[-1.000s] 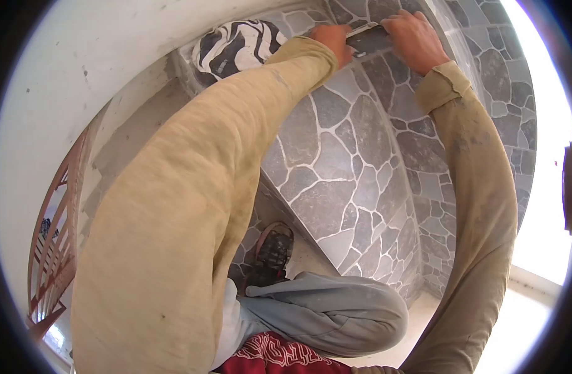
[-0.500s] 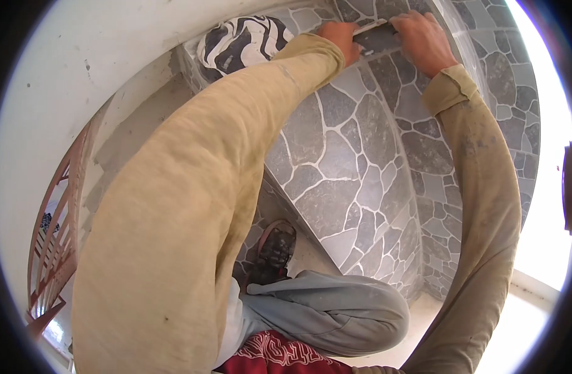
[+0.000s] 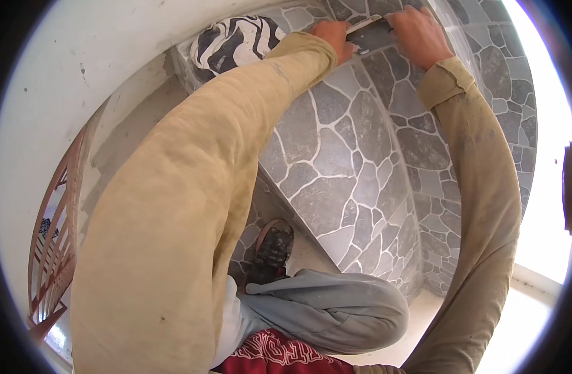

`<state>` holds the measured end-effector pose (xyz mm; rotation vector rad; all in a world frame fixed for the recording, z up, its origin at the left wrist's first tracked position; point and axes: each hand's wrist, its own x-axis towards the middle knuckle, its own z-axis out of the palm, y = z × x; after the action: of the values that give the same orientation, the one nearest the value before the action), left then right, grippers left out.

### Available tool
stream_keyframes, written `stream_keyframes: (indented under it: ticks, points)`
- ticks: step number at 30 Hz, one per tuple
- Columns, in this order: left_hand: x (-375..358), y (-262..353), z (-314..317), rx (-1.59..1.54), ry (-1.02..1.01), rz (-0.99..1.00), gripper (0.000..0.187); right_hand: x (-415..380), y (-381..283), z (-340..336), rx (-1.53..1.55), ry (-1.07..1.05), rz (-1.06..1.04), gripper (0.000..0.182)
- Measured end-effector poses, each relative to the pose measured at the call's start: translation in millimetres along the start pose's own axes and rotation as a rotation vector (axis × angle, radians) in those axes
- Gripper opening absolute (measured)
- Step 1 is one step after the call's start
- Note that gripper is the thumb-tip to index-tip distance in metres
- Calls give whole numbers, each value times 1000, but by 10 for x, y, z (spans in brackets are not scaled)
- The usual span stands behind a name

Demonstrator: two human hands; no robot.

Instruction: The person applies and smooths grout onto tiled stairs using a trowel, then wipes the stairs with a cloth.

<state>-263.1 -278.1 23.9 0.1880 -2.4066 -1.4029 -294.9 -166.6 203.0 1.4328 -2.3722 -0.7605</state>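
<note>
At the far end of the stone-patterned surface [image 3: 326,187], my left hand [image 3: 334,38] is closed around one end of a flat grey piece with a pale, whitish edge [image 3: 366,25]. Its exact kind is not clear. A small whitish bit [image 3: 362,51] shows beside my left fingers. Across from it, my right hand [image 3: 418,37] has curled fingers at the piece's other end, against the tiled side wall. What lies under those fingertips is hidden. Pale joints run between the grey stones around both hands.
A black-and-white striped bundle [image 3: 236,47] lies left of my left hand. A plain pale wall [image 3: 61,81] rises on the left, with a brown railing [image 3: 55,237] below. My sandalled foot [image 3: 275,246] is beside the surface's edge.
Both hands have shifted slightly left and up in view, along with the surface and bundle. The pale edge between the hands shows a little more clearly.
</note>
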Motion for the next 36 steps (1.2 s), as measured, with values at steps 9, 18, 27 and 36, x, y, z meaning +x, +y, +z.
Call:
stream_keyframes:
  ticks: [9, 18, 27, 36]
  points:
    - [-8, 44, -46, 101, -40, -4, 40, 52, 200, 337, 19, 177, -116, 17]
    - [11, 12, -30, 55, -7, 55, 38, 94, 174, 125, -37, 11, -104, 12]
    - [-48, 60, -61, 110, 52, -4, 40, 105, 93, 146, 78, 73, -106, 11]
    - [-9, 2, 33, 25, 141, 67, 37, 46, 169, 263, 54, 128, -153, 11]
